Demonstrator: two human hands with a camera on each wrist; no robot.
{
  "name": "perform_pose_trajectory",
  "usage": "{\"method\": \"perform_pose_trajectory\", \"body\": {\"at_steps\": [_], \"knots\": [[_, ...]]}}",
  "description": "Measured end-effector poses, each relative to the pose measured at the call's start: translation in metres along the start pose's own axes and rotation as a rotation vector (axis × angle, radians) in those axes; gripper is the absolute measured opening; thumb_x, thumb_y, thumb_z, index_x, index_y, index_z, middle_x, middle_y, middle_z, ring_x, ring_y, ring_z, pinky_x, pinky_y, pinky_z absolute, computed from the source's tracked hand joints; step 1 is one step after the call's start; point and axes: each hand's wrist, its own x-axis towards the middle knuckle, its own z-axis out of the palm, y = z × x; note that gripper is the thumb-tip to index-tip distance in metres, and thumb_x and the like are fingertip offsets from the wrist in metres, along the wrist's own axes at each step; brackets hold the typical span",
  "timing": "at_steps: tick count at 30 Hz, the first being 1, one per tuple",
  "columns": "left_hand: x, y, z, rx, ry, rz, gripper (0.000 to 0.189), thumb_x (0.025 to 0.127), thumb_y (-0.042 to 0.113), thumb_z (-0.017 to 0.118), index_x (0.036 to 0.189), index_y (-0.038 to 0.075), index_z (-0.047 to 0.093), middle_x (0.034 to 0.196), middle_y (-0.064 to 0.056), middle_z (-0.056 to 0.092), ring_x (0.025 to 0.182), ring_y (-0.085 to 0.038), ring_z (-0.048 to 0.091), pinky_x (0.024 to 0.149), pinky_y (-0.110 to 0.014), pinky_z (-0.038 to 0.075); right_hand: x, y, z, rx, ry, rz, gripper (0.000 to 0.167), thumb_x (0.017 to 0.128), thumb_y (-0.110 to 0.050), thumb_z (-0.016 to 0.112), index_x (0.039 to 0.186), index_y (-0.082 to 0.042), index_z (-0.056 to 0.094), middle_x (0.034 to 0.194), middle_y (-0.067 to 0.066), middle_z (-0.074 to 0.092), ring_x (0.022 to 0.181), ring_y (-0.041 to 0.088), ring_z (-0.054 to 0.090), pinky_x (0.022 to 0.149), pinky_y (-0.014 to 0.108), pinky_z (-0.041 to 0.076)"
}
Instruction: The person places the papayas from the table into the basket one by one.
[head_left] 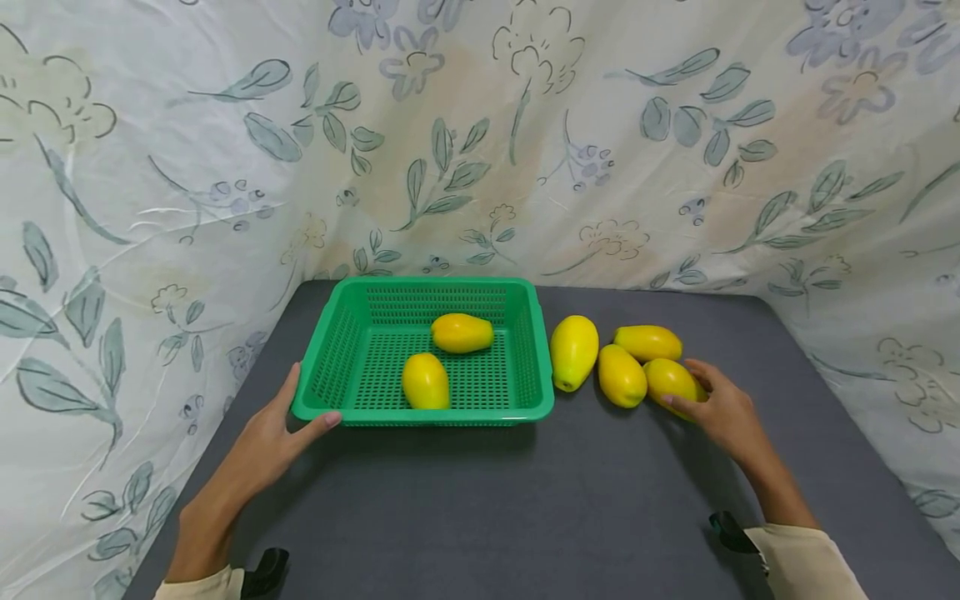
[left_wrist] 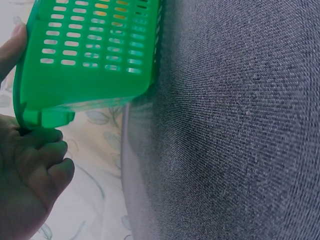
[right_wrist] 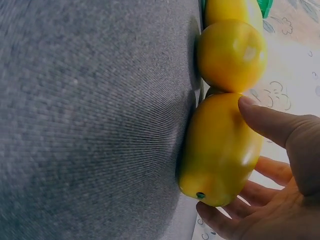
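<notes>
Pale sleeves (head_left: 806, 562) are seen nearest. The green basket (head_left: 495, 415) is gripped at its near left corner by the left hand (head_left: 262, 442); right of the basket, the outermost yellow fruit (head_left: 667, 379) is cupped by the right hand (head_left: 726, 410). The neighbouring fruit (head_left: 621, 377) could be set rolling by a sideways drag.

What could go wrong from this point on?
Lifting the yellow fruit in the right hand could roll the neighbouring fruit close beside it. The held fruit's smooth skin might also slip. The left hand grips the green basket only near one corner, so a tug might roll the two fruits inside.
</notes>
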Motion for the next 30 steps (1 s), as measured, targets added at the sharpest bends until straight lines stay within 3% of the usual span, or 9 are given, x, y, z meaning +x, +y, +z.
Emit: {"method": "perform_pose_trajectory", "body": {"at_steps": [7,15,30], "knots": [[0.0006,-0.0011,0.0017,0.003,-0.009,0.002,0.111,0.103,0.057,0.064,0.17,0.013,-0.012,0.176,-0.026,0.006,0.155,-0.058,0.02,0.114,-0.077,0.028,0.0005,0.007,0.0029,-0.024,0.014,-0.054,0.088,0.097,-0.039,0.08,0.159,0.007,0.037,0.153,0.039,0.044,0.129,0.054,0.049,0.095,0.067,0.045],[0.0009,-0.0025,0.0015,-0.001,-0.014,-0.005,0.111,0.102,0.057,0.065,0.17,0.014,-0.013,0.176,-0.026,0.006,0.155,-0.059,0.02,0.113,-0.078,0.028,0.0005,0.0095,0.0054,-0.03,0.039,-0.079,0.084,0.097,-0.037,0.08,0.157,0.007,0.04,0.152,0.038,0.046,0.126,0.053,0.051,0.094,0.067,0.044],[0.001,-0.0018,0.0006,0.008,-0.01,-0.002,0.11,0.103,0.057,0.064,0.17,0.015,-0.013,0.176,-0.025,0.006,0.155,-0.059,0.022,0.113,-0.078,0.029,-0.0033,0.0084,0.0073,-0.014,0.085,-0.039,0.087,0.095,-0.039,0.082,0.156,0.007,0.042,0.148,0.039,0.05,0.122,0.051,0.054,0.091,0.063,0.047]]}}
